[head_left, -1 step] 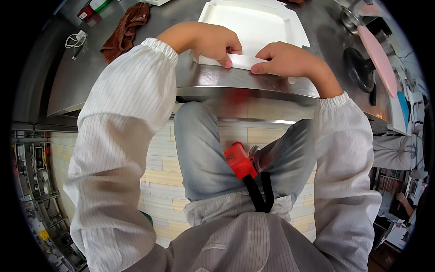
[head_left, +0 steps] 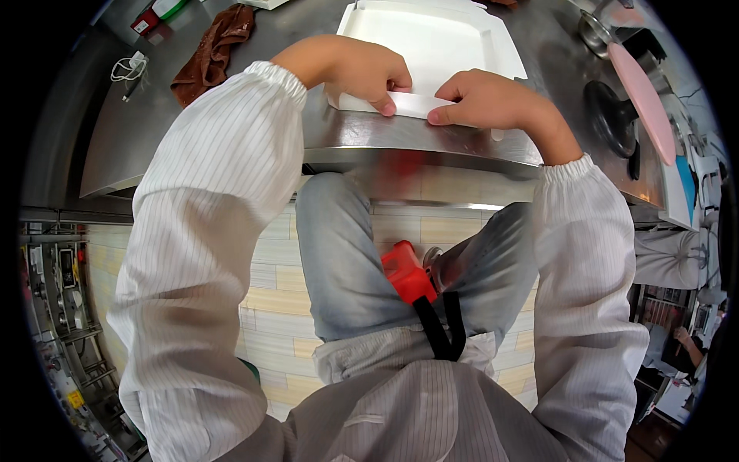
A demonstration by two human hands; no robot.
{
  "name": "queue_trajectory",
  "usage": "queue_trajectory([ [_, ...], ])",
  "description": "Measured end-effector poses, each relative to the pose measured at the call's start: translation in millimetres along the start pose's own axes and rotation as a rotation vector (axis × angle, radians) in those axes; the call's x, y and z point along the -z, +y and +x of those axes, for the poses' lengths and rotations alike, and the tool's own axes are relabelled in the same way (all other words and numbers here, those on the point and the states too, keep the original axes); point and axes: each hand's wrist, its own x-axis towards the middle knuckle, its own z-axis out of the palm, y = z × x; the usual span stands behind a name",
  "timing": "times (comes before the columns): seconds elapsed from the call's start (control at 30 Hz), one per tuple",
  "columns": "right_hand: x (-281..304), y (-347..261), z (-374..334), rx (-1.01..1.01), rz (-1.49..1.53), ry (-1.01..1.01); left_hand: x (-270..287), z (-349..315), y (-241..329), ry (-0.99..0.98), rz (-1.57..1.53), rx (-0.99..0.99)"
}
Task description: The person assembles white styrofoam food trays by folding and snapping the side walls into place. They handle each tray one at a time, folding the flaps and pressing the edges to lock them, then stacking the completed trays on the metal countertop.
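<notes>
A white cardboard box [head_left: 419, 42] lies open on the steel counter, close to the front edge. Along its near side stands a low folded wall [head_left: 414, 105]. My left hand [head_left: 369, 75] pinches this wall left of its middle, thumb outside and fingers curled over to the inner side. On the right part of the same wall, my right hand [head_left: 486, 100] grips in the same way, its thumb pressed on the outer face. A short stretch of white card shows between the two thumbs. The fingertips inside the box are partly hidden.
A brown cloth [head_left: 215, 54] and a white cable [head_left: 129, 69] lie on the steel counter [head_left: 331, 132] at left. To the right are a metal bowl [head_left: 593, 35], a black round-based stand [head_left: 610, 119] and a pink disc [head_left: 640, 102]. A red object [head_left: 408, 271] is below, between my legs.
</notes>
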Motion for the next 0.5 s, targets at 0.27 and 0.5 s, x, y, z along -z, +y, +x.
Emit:
queue_trajectory([
  [0.27, 3, 9, 14, -0.053, -0.058, 0.164, 6, 1, 5, 0.128, -0.143, 0.386],
  [0.5, 15, 33, 4, -0.107, -0.129, 0.2, 9, 3, -7, 0.148, 0.232, 0.264],
])
